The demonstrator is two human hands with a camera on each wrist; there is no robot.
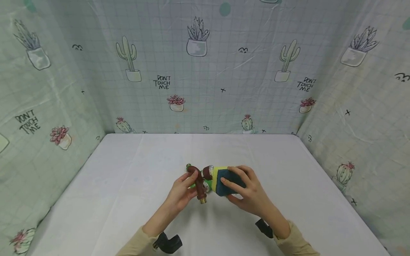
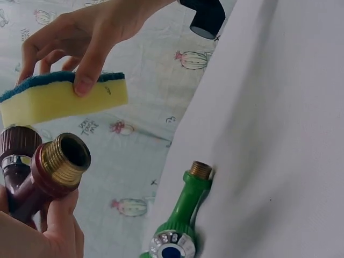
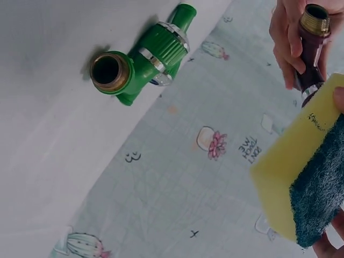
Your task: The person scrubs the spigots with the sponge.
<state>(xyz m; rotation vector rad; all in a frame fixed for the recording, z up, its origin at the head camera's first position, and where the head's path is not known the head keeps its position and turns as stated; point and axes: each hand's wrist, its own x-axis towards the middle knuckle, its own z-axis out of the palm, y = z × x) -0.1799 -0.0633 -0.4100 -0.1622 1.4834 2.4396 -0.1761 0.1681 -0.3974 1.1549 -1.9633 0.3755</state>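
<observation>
My left hand [image 1: 182, 193] grips a dark red faucet [image 1: 199, 185] by its body, with its brass threaded end pointing toward me. In my right hand [image 1: 253, 192] is a sponge [image 1: 229, 182], yellow foam on one side and a dark blue scouring layer on the other. The sponge's yellow side is right at the faucet's ribbed knob [image 2: 20, 142]. Below the held things, a green faucet [image 3: 142, 64] lies on the white table; in the head view it is partly hidden behind the red faucet and the sponge.
The white table [image 1: 128, 177] spreads around both hands. Cloth walls [image 1: 221, 71] printed with cacti rise at the back and both sides. Black wrist-worn devices [image 1: 168, 243] show below the forearms in the head view.
</observation>
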